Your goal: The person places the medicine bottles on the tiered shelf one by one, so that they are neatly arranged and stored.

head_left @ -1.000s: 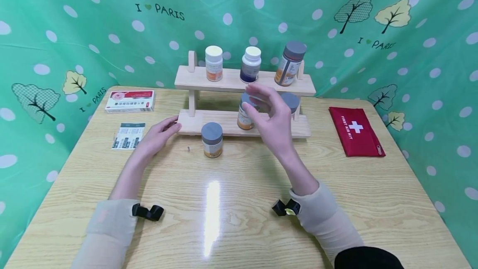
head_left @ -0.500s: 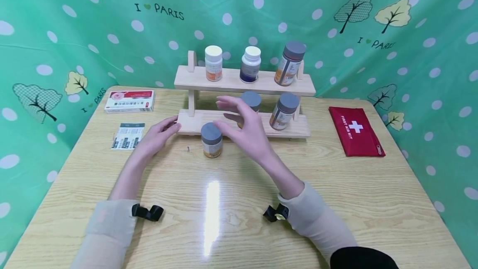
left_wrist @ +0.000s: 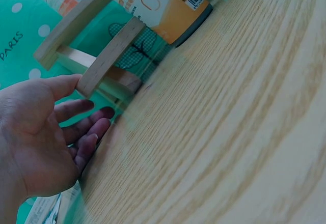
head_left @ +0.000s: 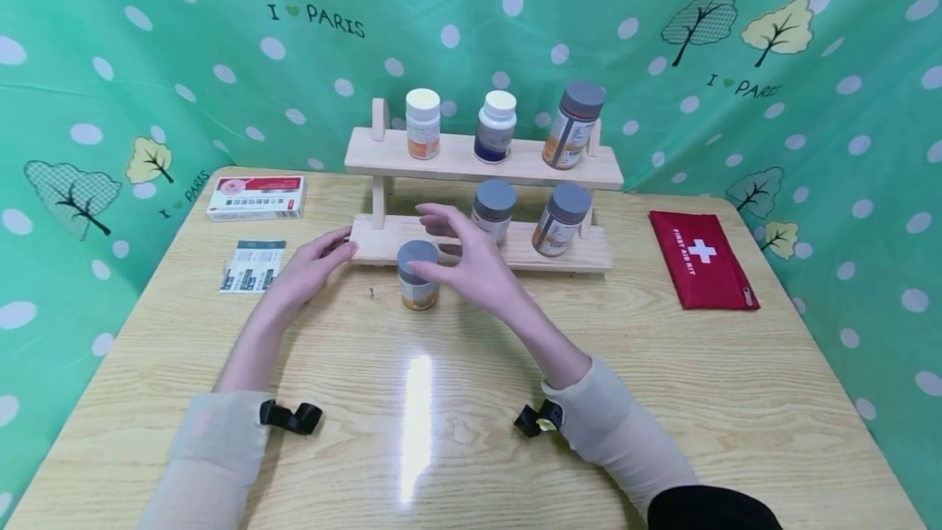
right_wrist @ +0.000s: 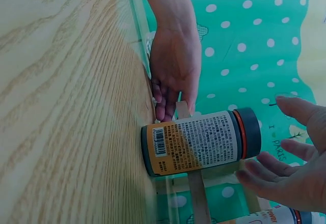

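A wooden two-tier shelf (head_left: 383,245) stands at the table's back. Against the end of its lower board rests the thumb of my left hand (head_left: 309,270); in the left wrist view the other fingers hang loosely below the board (left_wrist: 107,61). A grey-capped supplement bottle (head_left: 419,294) stands upright on the table in front of the shelf. My right hand (head_left: 474,264) is spread beside its cap, thumb overlapping it in the head view. From the right wrist, the hand (right_wrist: 293,160) shows apart from the bottle (right_wrist: 196,141), holding nothing.
On the lower board stand two grey-capped bottles (head_left: 494,203) (head_left: 562,219). Up top are two white-capped bottles (head_left: 423,125) (head_left: 495,128) and a grey-capped one (head_left: 573,125). A medicine box (head_left: 256,199) and a blister pack (head_left: 253,267) lie left, a red first aid pouch (head_left: 702,260) right.
My right hand has moved left and down from the middle bottle on the lower board to the bottle standing on the table. The left hand has stayed at the shelf's end.
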Demonstrator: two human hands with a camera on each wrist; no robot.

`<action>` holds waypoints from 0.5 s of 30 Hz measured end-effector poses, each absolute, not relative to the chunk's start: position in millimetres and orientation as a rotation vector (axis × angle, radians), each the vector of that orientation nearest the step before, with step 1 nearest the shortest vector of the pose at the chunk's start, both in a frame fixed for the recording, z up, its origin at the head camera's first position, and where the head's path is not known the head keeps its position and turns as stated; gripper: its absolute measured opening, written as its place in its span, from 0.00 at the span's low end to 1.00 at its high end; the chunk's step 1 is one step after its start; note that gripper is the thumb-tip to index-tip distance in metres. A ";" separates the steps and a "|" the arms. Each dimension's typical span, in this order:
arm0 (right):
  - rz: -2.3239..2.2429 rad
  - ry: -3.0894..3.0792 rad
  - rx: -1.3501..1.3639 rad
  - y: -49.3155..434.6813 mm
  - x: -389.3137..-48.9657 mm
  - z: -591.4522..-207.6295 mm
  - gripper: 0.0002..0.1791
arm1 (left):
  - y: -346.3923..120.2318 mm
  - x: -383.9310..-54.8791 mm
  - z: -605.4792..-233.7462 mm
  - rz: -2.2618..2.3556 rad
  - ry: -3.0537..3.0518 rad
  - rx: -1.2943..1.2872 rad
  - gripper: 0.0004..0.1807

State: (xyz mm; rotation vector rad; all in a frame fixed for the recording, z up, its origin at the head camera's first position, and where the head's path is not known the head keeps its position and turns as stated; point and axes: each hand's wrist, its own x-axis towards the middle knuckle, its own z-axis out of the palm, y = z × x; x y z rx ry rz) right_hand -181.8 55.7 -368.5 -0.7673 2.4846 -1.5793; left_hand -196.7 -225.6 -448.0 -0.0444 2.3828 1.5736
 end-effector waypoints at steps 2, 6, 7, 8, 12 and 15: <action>-1.544 2.472 -0.755 55.6 -182.8 -369.6 0.39 | -226.0 -197.7 -448.7 1.571 2.381 -0.051 0.39; -1.501 2.444 -0.726 55.9 -184.4 -370.8 0.40 | -226.7 -199.3 -450.0 1.565 2.376 -0.063 0.39; -1.493 2.435 -0.722 56.1 -184.8 -371.2 0.41 | -226.7 -199.3 -450.2 1.566 2.374 -0.064 0.39; -1.486 2.426 -0.719 56.3 -185.0 -371.6 0.41 | -226.5 -199.2 -450.2 1.567 2.373 -0.063 0.39; -1.456 2.398 -0.726 56.9 -186.2 -374.1 0.42 | -225.9 -197.9 -449.2 1.567 2.377 -0.059 0.39; -1.434 2.390 -0.736 57.1 -187.0 -375.8 0.43 | -225.3 -196.5 -447.5 1.567 2.382 -0.056 0.40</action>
